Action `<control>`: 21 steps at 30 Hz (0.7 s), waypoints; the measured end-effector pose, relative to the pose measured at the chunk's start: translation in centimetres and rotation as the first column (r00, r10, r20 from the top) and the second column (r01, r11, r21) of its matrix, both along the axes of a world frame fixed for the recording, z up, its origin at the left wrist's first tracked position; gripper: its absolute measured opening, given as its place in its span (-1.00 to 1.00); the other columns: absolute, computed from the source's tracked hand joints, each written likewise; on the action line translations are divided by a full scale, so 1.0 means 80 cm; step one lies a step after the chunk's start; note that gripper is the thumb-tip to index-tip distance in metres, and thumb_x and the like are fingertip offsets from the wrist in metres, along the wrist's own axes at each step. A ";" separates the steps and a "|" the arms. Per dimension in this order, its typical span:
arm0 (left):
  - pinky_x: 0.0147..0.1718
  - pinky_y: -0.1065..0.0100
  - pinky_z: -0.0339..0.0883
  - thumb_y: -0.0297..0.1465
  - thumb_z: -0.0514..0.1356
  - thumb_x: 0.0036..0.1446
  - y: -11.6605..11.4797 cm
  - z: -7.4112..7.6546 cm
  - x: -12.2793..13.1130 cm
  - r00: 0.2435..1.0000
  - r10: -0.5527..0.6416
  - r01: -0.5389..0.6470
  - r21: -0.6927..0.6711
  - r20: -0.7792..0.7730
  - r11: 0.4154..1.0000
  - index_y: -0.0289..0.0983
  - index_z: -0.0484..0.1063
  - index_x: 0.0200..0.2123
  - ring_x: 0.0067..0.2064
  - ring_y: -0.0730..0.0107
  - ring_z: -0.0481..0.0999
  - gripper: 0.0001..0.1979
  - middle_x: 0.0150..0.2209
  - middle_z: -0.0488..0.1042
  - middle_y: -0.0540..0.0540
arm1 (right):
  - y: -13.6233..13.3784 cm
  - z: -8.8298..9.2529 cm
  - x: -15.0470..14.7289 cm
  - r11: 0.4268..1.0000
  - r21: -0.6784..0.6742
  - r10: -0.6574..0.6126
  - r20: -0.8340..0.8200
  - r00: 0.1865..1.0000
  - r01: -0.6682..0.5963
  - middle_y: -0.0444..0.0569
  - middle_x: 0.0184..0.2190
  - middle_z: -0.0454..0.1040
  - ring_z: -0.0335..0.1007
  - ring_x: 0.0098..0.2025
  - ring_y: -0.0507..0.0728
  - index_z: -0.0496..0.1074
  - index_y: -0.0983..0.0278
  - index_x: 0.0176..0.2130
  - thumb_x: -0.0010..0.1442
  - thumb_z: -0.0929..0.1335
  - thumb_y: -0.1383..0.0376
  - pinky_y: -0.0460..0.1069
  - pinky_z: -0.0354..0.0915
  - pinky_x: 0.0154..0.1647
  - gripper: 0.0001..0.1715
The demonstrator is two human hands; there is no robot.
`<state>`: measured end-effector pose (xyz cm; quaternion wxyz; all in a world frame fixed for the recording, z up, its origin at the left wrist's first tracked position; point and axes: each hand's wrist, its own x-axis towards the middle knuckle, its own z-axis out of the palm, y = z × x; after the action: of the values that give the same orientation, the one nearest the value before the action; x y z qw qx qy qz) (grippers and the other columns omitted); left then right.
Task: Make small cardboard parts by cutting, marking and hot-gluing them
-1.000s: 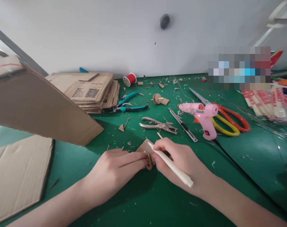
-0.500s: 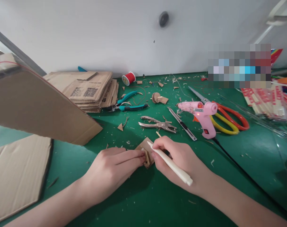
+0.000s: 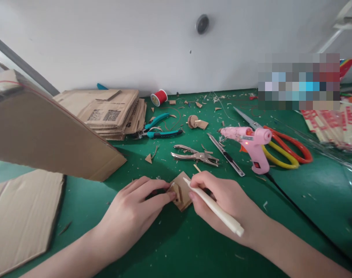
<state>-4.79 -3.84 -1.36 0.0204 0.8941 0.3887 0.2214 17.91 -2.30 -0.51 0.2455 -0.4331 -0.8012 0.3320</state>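
Observation:
My right hand grips a white pen between thumb and fingers. Its tip points up and left, over a small square of cardboard on the table; whether it touches cannot be told. On the square's left part lies a smaller cardboard piece with dark holes. My left hand pinches this smaller piece with thumb and fingertips, partly hiding it. A thin wooden stick shows just beyond my right fingers.
Beyond my hands lie a metal hole punch, a utility knife, teal pliers, a pink glue gun with a cord, and scissors. Stacked cardboard and a tall cardboard structure stand left. A red thread spool is behind.
My left fingers have spread apart a little and shifted left on the smaller piece, showing more of it. The pen tip has stayed over the cardboard square. The view has shifted slightly.

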 end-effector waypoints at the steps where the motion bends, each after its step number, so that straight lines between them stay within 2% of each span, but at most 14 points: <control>1: -0.25 0.29 0.41 -0.52 0.08 0.20 0.000 0.000 0.000 1.000 0.011 -0.011 0.004 0.005 1.000 -0.19 0.48 -0.13 -0.19 0.34 0.47 -0.75 -0.12 0.50 -0.11 | 0.000 0.001 -0.001 1.000 0.027 0.004 0.011 1.000 -0.004 -0.18 -0.50 0.42 0.31 -0.57 -0.03 0.23 0.21 -0.27 0.22 0.23 0.30 -0.12 0.19 -0.55 -0.97; 4: -0.20 0.25 0.38 -0.52 0.08 0.20 0.001 0.000 0.000 0.999 0.039 -0.039 0.029 0.009 0.999 -0.20 0.48 -0.16 -0.16 0.31 0.46 -0.78 -0.18 0.52 -0.10 | 0.001 0.001 -0.003 0.992 0.127 0.024 0.036 0.999 -0.028 -0.16 -0.52 0.40 0.30 -0.56 -0.01 0.23 0.22 -0.32 0.22 0.22 0.34 -0.11 0.20 -0.54 -0.95; 10: -0.24 0.27 0.36 -0.51 0.09 0.21 0.001 0.000 0.001 0.997 0.065 -0.066 0.041 0.031 0.997 -0.22 0.47 -0.19 -0.20 0.32 0.45 -0.81 -0.24 0.52 -0.08 | -0.001 -0.006 -0.006 0.950 0.303 0.055 0.070 0.996 -0.074 -0.07 -0.50 0.40 0.33 -0.48 0.04 0.26 0.27 -0.32 0.23 0.19 0.39 -0.07 0.23 -0.49 -0.89; 21: -0.27 0.28 0.37 -0.57 0.06 0.20 -0.001 0.001 0.000 0.999 -0.016 0.018 -0.034 0.052 0.999 -0.22 0.47 -0.20 -0.19 0.29 0.39 -0.77 -0.24 0.48 -0.11 | 0.000 -0.001 -0.003 0.965 0.257 0.021 0.102 0.995 -0.046 -0.14 -0.55 0.37 0.28 -0.56 0.01 0.26 0.25 -0.32 0.23 0.20 0.36 -0.08 0.15 -0.56 -0.92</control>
<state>-4.79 -3.91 -1.27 0.0479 0.8908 0.3844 0.2376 17.69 -2.33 -0.61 0.2544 -0.3996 -0.8560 0.2069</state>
